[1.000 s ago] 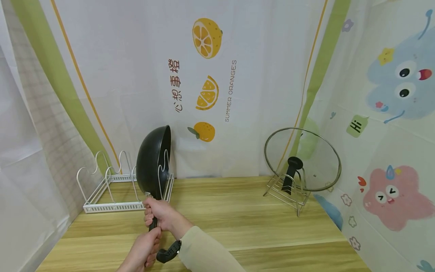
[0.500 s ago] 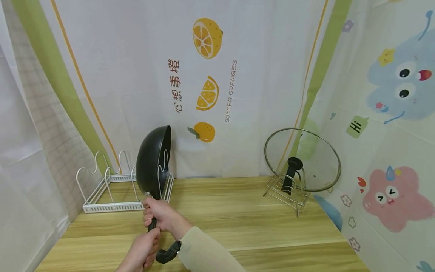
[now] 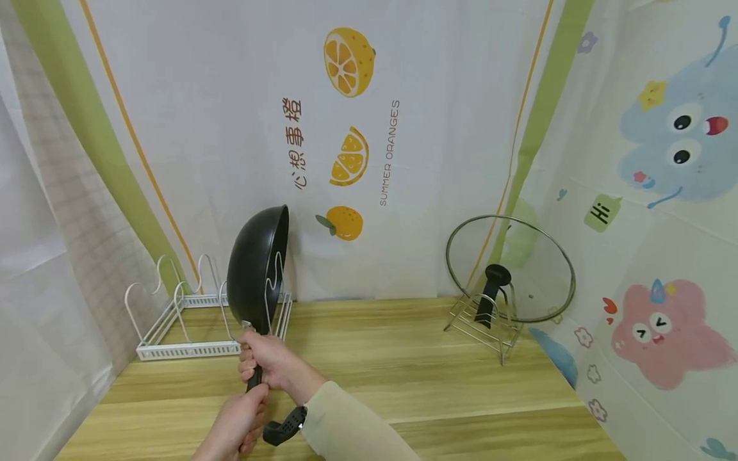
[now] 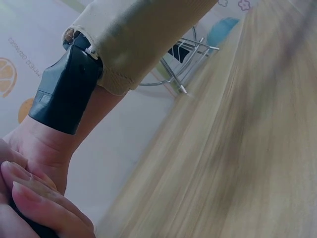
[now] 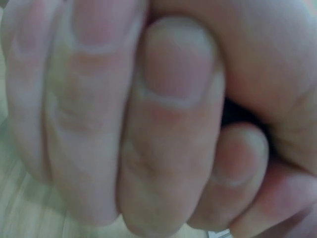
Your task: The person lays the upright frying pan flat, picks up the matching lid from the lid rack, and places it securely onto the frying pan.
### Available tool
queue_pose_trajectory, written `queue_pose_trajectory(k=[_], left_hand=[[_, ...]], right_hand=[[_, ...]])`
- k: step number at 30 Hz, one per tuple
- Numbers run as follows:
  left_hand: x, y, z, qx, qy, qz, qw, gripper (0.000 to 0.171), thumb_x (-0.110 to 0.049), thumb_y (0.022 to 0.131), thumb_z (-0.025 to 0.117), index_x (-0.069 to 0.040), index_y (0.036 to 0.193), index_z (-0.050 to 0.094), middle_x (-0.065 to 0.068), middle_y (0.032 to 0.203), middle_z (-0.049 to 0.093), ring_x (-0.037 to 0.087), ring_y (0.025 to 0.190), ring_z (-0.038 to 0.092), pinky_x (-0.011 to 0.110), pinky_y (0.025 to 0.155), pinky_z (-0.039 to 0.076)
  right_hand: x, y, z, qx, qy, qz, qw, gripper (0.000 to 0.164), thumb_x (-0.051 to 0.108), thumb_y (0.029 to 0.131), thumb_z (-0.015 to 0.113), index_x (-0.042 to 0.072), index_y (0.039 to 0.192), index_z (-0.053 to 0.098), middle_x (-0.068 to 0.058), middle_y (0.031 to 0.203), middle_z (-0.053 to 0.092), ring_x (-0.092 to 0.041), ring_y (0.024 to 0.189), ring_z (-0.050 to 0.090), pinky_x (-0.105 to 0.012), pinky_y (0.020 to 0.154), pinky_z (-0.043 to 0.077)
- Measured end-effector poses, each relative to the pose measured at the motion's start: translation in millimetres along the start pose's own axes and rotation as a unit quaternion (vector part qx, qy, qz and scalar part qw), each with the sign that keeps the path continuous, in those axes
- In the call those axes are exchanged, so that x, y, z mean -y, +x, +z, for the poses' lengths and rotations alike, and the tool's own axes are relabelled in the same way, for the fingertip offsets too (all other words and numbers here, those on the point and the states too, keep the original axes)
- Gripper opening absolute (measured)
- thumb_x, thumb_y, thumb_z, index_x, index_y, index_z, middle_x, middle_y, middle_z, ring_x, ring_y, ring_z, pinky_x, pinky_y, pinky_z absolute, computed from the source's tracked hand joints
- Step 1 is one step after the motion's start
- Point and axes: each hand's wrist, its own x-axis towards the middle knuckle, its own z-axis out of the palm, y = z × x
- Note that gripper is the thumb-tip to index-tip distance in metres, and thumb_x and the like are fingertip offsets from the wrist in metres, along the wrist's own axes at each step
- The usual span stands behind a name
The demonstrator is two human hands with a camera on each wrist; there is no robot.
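Observation:
A black wok (image 3: pixel 249 269) stands on its side at the right end of the white wire rack (image 3: pixel 190 349), its bowl opening facing right between the rack's wire loops. Its handle (image 3: pixel 254 379) points toward me. My right hand (image 3: pixel 271 360) grips the handle close to the bowl. Just below, my left hand (image 3: pixel 237 416) holds the handle's near end. Curled left fingers (image 4: pixel 44 208) wrap the black handle in the left wrist view. The right wrist view is filled by the curled fingers (image 5: pixel 168 129) of the right hand, with a dark bit of handle behind them.
A glass lid (image 3: pixel 536 275) with a steel rim and black knob leans in a small wire stand (image 3: pixel 490 342) at the right. Wood-grain tabletop (image 3: pixel 375 365) lies between the two racks. Printed curtains (image 3: pixel 403 256) hang close behind and at both sides.
The wok has risen slightly against the rack, with both hands still on its handle. The head view has shifted a little. The lid and its stand stay put.

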Motion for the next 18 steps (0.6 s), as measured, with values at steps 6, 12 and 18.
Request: queue_pose_trajectory(k=[6,12,18], left_hand=[[-3.4,-2.1,-0.6,-0.012,0.005,0.005,0.9999,0.041,-0.021,0.101,0.05,-0.023,0.061,0.037,-0.011,0.05,0.031,0.005,0.039,0.027,0.021,0.038,0.029],[-6.1,-4.0,-1.5,-0.013,0.005,0.011,0.9998,0.041,-0.021,0.101,0.051,-0.021,0.061,0.038,-0.011,0.049,0.031,0.005,0.038,0.026,0.021,0.037,0.029],[-7.8,-6.1,-1.3,-0.019,0.008,0.013,0.9997,0.041,-0.021,0.102,0.051,-0.021,0.062,0.04,-0.011,0.048,0.031,0.005,0.037,0.027,0.022,0.037,0.029]], right_hand=[[4.5,-1.0,4.0,0.006,-0.002,0.001,1.0,0.046,0.022,0.105,0.056,0.024,0.064,0.035,0.013,0.06,0.028,0.001,0.049,0.024,-0.013,0.045,0.025],[8.5,-4.0,7.3,0.009,-0.003,0.004,1.0,0.046,0.022,0.106,0.056,0.024,0.064,0.035,0.013,0.061,0.028,0.001,0.048,0.024,-0.013,0.045,0.025],[11.4,-8.5,10.3,0.012,-0.007,0.005,1.0,0.046,0.022,0.107,0.055,0.024,0.065,0.035,0.013,0.061,0.028,0.001,0.049,0.024,-0.014,0.045,0.024]])
